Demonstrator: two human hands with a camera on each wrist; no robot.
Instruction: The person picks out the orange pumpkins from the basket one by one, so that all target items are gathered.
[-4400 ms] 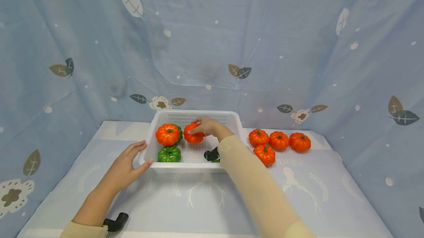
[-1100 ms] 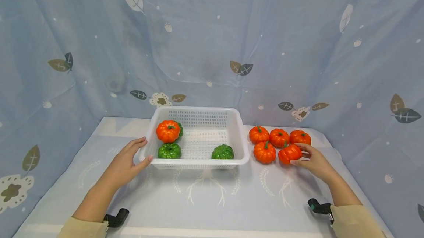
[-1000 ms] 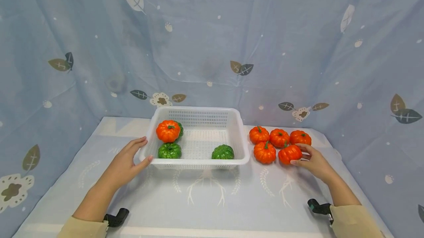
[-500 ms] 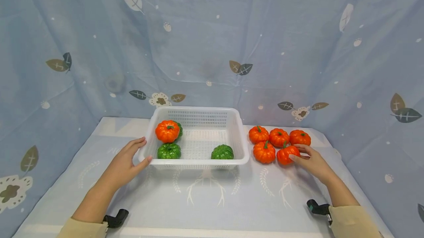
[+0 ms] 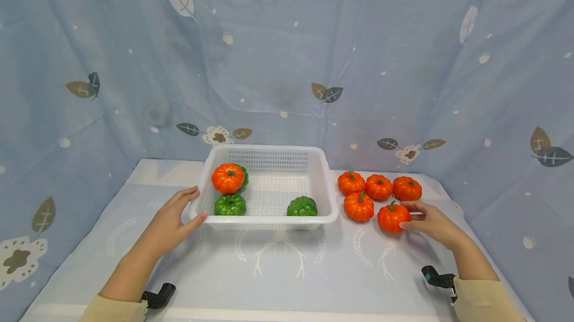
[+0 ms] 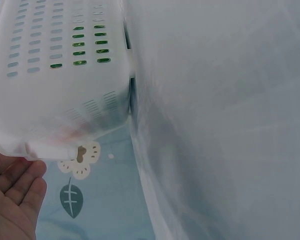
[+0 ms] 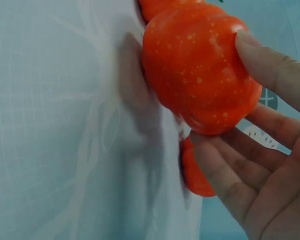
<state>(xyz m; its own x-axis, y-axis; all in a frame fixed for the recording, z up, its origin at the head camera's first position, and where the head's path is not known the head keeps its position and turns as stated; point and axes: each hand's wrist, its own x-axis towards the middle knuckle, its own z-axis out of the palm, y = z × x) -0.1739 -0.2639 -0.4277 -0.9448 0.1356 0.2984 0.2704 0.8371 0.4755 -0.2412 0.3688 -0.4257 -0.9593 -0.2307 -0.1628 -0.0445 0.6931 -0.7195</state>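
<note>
My right hand (image 5: 432, 223) pinches a small orange pumpkin (image 5: 393, 217) between thumb and fingertips, at the front of the orange group right of the basket. Its green stem points up in the head view. Seen from the right wrist, the thumb presses one side of the pumpkin (image 7: 200, 70) and the fingers support the other. At the left end of the white plastic basket (image 5: 269, 219), my left hand (image 5: 168, 225) rests its spread fingertips and thumb against the rim. Inside the basket are an orange pumpkin (image 5: 227, 178) and green pumpkins (image 5: 302, 206), one partly hidden behind the orange one.
Several other orange pumpkins (image 5: 378, 187) sit close together right of the basket, touching or nearly so. A patterned blue curtain (image 5: 269, 53) hangs behind and on both sides. Black wrist mounts (image 5: 159, 296) show at both sleeves, low over the pale tablecloth (image 5: 287, 282).
Earlier my right hand gripped an orange pumpkin inside the basket; now it is with the group on the right. Lately that pumpkin has tipped stem-up and shifted slightly forward. The left hand stayed put.
</note>
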